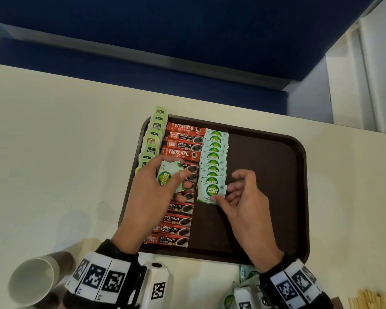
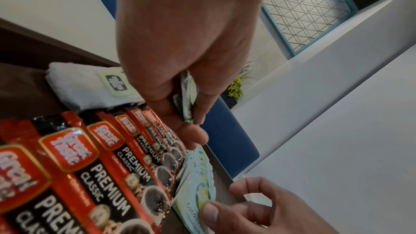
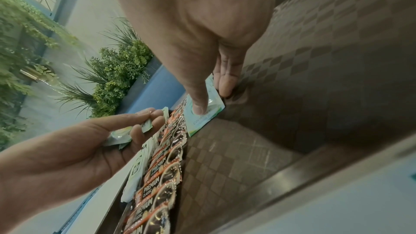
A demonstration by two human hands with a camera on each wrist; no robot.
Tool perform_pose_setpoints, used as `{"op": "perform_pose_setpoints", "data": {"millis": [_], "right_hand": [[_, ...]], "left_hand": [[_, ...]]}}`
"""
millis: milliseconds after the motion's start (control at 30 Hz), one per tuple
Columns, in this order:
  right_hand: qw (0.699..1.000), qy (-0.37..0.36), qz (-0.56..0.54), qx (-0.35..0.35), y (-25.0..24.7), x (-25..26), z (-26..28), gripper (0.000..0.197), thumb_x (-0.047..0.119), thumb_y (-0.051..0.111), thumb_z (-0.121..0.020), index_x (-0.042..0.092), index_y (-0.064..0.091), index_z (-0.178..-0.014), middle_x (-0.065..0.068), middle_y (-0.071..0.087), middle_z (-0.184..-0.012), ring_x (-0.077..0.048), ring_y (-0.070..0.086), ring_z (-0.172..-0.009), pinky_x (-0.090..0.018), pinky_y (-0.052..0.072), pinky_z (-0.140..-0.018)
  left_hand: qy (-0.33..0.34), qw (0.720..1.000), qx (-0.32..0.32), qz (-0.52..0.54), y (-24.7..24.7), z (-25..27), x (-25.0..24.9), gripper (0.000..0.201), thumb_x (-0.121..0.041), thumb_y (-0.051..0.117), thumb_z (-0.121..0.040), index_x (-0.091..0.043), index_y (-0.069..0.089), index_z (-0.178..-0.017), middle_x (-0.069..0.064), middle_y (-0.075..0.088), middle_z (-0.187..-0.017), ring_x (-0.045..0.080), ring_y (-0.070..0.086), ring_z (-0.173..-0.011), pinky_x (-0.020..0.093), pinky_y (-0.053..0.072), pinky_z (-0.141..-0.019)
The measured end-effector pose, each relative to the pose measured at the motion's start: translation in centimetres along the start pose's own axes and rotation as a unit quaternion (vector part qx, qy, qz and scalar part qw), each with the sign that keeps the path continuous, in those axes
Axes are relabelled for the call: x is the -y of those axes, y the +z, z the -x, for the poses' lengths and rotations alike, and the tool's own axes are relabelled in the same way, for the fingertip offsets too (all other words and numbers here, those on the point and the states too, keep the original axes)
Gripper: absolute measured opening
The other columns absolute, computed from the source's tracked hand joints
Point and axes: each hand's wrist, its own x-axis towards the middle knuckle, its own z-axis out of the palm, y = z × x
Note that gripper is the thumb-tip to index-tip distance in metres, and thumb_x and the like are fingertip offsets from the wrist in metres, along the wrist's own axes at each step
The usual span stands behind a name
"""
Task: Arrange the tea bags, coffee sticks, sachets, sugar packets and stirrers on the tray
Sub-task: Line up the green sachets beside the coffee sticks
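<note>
A brown tray (image 1: 276, 197) holds three columns: green tea bags (image 1: 153, 139) along its left rim, red coffee sticks (image 1: 181, 148), and white-green Coco Natura sachets (image 1: 213, 157). My left hand (image 1: 174, 172) hovers over the coffee sticks and grips a small stack of sachets (image 1: 167, 177), seen edge-on in the left wrist view as the held stack (image 2: 188, 95). My right hand (image 1: 222, 196) pinches the nearest sachet (image 1: 211, 192) at the column's near end, thumb (image 3: 199, 108) on top and fingers at its right edge.
The tray's right half (image 3: 292, 95) is bare. Paper cups (image 1: 33, 279) lie at the near left of the cream table (image 1: 53, 152). More green sachets (image 1: 247, 275) and wooden stirrers (image 1: 370, 299) sit near my right wrist. A blue partition (image 1: 187, 41) runs behind the table.
</note>
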Motion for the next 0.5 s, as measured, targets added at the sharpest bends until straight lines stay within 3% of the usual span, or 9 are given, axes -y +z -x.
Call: {"op": "perform_pose_setpoints", "data": {"millis": [133, 267, 367, 500], "right_hand": [[0.999, -0.019, -0.003, -0.037, -0.5, 0.5, 0.2, 0.057, 0.036, 0.089, -0.084, 0.028, 0.053, -0.128, 0.013, 0.059, -0.108, -0.007, 0.06, -0.088, -0.017, 0.052, -0.073], [0.994, -0.031, -0.102, -0.02, -0.9, 2.6, 0.6, 0.04, 0.033, 0.081, -0.092, 0.028, 0.059, -0.125, 0.008, 0.064, -0.107, -0.012, 0.063, -0.085, -0.016, 0.05, -0.07], [0.982, -0.021, -0.185, 0.032, -1.5, 4.2, 0.2, 0.033, 0.028, 0.077, -0.096, 0.029, 0.063, -0.126, 0.006, 0.068, -0.109, -0.004, 0.068, -0.083, -0.019, 0.054, -0.074], [0.98, -0.042, -0.159, 0.112, -2.8, 4.5, -0.7, 0.031, 0.028, 0.072, -0.101, 0.035, 0.068, -0.13, 0.009, 0.073, -0.11, -0.01, 0.071, -0.102, -0.026, 0.059, -0.082]], "left_hand": [[-0.014, 0.999, 0.025, 0.044, 0.2, 0.0, -0.3, 0.02, -0.021, 0.069, -0.104, -0.022, 0.065, -0.124, -0.002, 0.084, -0.102, 0.022, 0.083, -0.081, 0.036, 0.069, -0.074], [-0.069, 0.978, 0.11, 0.166, 0.9, 0.0, -0.4, 0.032, 0.002, 0.045, -0.109, -0.016, 0.061, -0.13, 0.013, 0.081, -0.112, 0.034, 0.081, -0.1, 0.044, 0.066, -0.088], [-0.034, 0.984, 0.152, 0.086, 0.9, 0.3, -0.7, 0.037, 0.003, 0.058, -0.105, -0.022, 0.06, -0.134, 0.005, 0.08, -0.117, 0.023, 0.08, -0.103, 0.038, 0.065, -0.09], [-0.032, 0.981, 0.189, 0.034, 0.8, 0.5, -1.5, 0.044, -0.005, 0.08, -0.093, -0.02, 0.062, -0.13, 0.007, 0.078, -0.116, 0.028, 0.083, -0.091, 0.046, 0.069, -0.072]]}}
